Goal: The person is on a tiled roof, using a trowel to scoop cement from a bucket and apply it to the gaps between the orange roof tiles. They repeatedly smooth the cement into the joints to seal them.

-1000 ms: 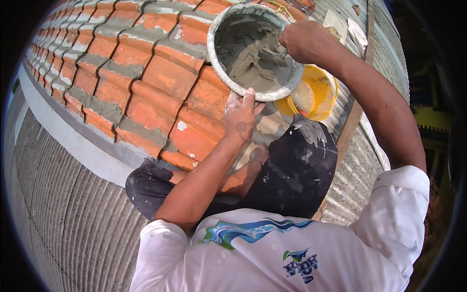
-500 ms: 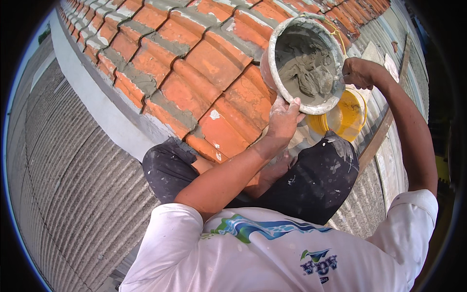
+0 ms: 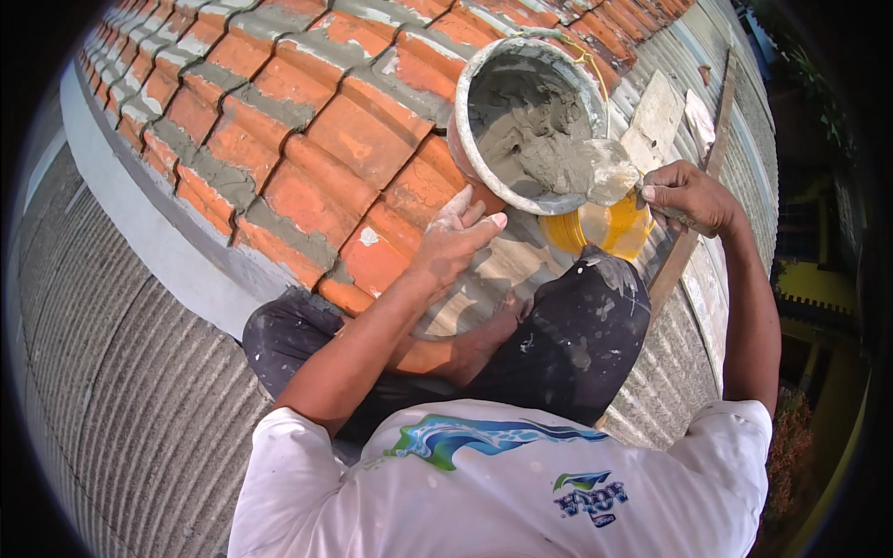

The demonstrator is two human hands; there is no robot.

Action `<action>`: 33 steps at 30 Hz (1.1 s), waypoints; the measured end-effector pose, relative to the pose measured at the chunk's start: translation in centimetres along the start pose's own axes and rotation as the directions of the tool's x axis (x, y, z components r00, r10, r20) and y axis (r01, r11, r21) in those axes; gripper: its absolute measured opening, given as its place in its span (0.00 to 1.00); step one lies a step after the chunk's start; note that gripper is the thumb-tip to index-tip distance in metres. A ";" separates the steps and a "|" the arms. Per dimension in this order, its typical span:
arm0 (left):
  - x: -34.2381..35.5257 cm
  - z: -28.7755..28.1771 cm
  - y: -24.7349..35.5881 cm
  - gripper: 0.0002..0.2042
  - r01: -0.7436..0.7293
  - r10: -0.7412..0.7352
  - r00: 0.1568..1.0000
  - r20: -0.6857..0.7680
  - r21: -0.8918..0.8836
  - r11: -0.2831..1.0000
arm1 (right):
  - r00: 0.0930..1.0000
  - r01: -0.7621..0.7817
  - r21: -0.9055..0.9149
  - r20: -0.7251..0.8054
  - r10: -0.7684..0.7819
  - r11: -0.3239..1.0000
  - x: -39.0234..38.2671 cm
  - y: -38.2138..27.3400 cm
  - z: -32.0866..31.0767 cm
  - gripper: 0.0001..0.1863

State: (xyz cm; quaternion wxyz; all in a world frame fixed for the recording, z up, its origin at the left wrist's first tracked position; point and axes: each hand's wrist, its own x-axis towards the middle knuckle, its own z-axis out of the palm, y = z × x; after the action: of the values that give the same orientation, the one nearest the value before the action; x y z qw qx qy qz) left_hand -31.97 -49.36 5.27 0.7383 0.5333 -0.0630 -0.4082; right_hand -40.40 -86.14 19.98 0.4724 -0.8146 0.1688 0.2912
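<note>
Where trowel (image 3: 614, 176) crosses bucket rim (image 3: 462, 118): right hand (image 3: 690, 197) grips its handle
Left hand (image 3: 454, 240): fingers released
Mortar (image 3: 516, 123): scooping, I'd judge; next needs a level blade

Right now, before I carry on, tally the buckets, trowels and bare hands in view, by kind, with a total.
Buckets: 2 (grey-rimmed bucket, yellow bucket)
Trowels: 1 (mortar-smeared trowel)
Bare hands: 2 (left hand, right hand)
Total: 5

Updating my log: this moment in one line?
left hand: open near bucket | right hand: gripping trowel | bucket: grey mortar
</note>
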 end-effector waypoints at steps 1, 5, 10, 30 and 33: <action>-0.9 -2.1 1.1 0.39 0.074 -0.073 0.997 -0.023 0.031 0.997 | 1.000 0.015 0.021 0.014 -0.015 1.000 -0.8 -0.6 0.2 0.21; -5.0 -13.8 6.1 0.29 -0.054 0.153 0.935 -0.319 0.298 0.953 | 0.985 0.172 0.061 -0.036 -0.170 0.983 -1.2 -5.1 3.3 0.21; -10.3 -34.0 10.6 0.32 0.498 0.765 0.415 -0.492 0.827 0.261 | 0.976 0.206 -0.049 -0.065 -0.209 0.977 2.8 -13.0 11.4 0.14; -12.2 -42.0 4.6 0.34 0.631 0.889 0.300 -0.347 0.771 0.088 | 0.982 0.111 -0.786 -0.009 -0.191 0.608 30.5 -21.5 29.4 0.23; -12.2 -41.9 4.8 0.34 0.638 0.887 0.306 -0.345 0.766 0.078 | 0.966 0.189 -0.839 0.065 -0.250 0.510 30.7 -22.5 28.8 0.25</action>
State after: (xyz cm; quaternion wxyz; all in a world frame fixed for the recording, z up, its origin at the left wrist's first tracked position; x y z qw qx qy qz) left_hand -15.34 -9.90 -4.29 0.0754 0.9612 0.0502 0.2605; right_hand -13.34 -49.96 4.50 0.0520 -0.9640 -0.0804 0.2481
